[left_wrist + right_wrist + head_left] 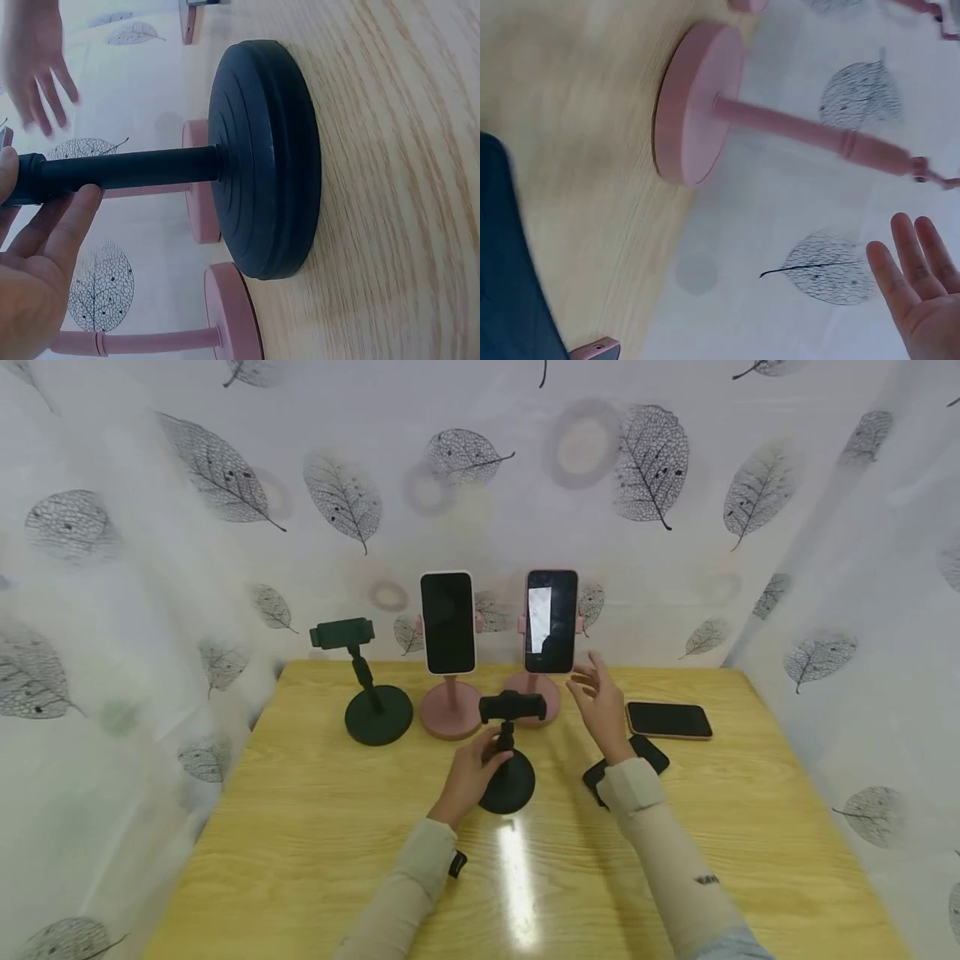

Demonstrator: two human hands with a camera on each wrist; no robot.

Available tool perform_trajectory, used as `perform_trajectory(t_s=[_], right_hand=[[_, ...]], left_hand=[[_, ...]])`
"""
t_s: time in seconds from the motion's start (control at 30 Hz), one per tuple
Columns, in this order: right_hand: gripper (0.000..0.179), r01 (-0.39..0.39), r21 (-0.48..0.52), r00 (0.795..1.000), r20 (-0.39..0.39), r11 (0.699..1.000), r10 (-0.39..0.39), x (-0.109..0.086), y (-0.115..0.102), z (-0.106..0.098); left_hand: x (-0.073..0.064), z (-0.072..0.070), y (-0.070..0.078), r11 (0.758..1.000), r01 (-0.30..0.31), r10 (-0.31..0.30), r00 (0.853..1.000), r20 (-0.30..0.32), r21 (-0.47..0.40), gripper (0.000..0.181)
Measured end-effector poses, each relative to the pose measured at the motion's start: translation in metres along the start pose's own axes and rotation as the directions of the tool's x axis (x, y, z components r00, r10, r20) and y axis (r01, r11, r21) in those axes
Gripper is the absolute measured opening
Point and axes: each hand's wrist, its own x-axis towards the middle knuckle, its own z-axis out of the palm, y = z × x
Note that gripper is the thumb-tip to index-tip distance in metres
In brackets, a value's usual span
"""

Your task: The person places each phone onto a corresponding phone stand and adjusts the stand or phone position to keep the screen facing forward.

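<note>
My left hand (pixel 467 777) holds the stem of a black phone stand (pixel 516 785), thumb on one side and fingers on the other. Its round base stands on the table, and its clamp at the top carries no phone. In the left wrist view the dark stem (pixel 142 169) runs between thumb and fingers. My right hand (pixel 602 706) is raised with loosely extended fingers, holding nothing. It is just right of a dark-screened phone (pixel 562 627) clamped in a pink stand (pixel 550 700). The right wrist view shows the fingers (pixel 911 255) spread apart near that stand's upper end.
Left of these is another pink stand (pixel 450 714) bearing a white-edged phone (pixel 448 622). A dark green stand (pixel 380 717) without a phone is at the back left. Two phones lie at right: one pink-edged (pixel 669 720), one black (pixel 651 753) partly under my right sleeve. A leaf-patterned curtain (pixel 480 518) hangs behind.
</note>
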Motion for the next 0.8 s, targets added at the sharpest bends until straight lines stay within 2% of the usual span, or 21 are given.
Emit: perform_trajectory(t_s=[0.13, 0.2, 0.27, 0.37, 0.43, 0.5, 0.6, 0.67, 0.8], right_hand=[[0.051, 0.124, 0.105, 0.992, 0.006, 0.987, -0.126, -0.04, -0.016, -0.014], [0.052, 0.208, 0.141, 0.975, 0.042, 0.968, -0.216, -0.054, -0.024, -0.015], [0.056, 0.288, 0.138, 0.95, 0.086, 0.948, -0.301, -0.061, -0.04, -0.018], [0.065, 0.43, 0.06, 0.89, 0.143, 0.901, -0.434, -0.058, -0.049, -0.018], [0.066, 0.517, -0.005, 0.842, 0.182, 0.856, -0.507, -0.053, -0.053, -0.018], [0.067, 0.589, -0.036, 0.793, 0.215, 0.807, -0.569, -0.046, -0.049, -0.018], [0.062, 0.663, -0.064, 0.733, 0.261, 0.746, -0.629, -0.04, -0.055, -0.019], [0.059, 0.702, -0.086, 0.697, 0.285, 0.707, -0.658, -0.036, -0.059, -0.021], [0.057, 0.758, -0.137, 0.64, 0.343, 0.637, -0.687, -0.031, -0.066, -0.023]], left_hand=[[0.003, 0.006, 0.002, 1.0, -0.009, 0.009, 1.0, 0.024, 0.011, 0.036], [0.005, 0.009, 0.003, 1.0, -0.008, 0.007, 0.999, 0.038, 0.014, 0.036], [0.006, 0.014, 0.004, 1.0, -0.007, 0.006, 0.998, 0.062, 0.004, 0.037], [0.007, 0.018, 0.005, 1.0, -0.005, 0.006, 0.996, 0.091, -0.009, 0.038], [0.007, 0.02, 0.005, 1.0, -0.008, 0.009, 0.994, 0.11, -0.012, 0.04], [0.005, 0.023, 0.004, 1.0, -0.019, 0.019, 0.991, 0.131, 0.0, 0.042], [0.005, 0.026, 0.003, 0.999, -0.041, 0.039, 0.986, 0.163, 0.008, 0.042], [0.006, 0.027, 0.002, 0.997, -0.082, 0.078, 0.981, 0.177, 0.012, 0.039], [0.008, 0.028, 0.003, 0.988, -0.156, 0.149, 0.969, 0.197, 0.02, 0.036]])
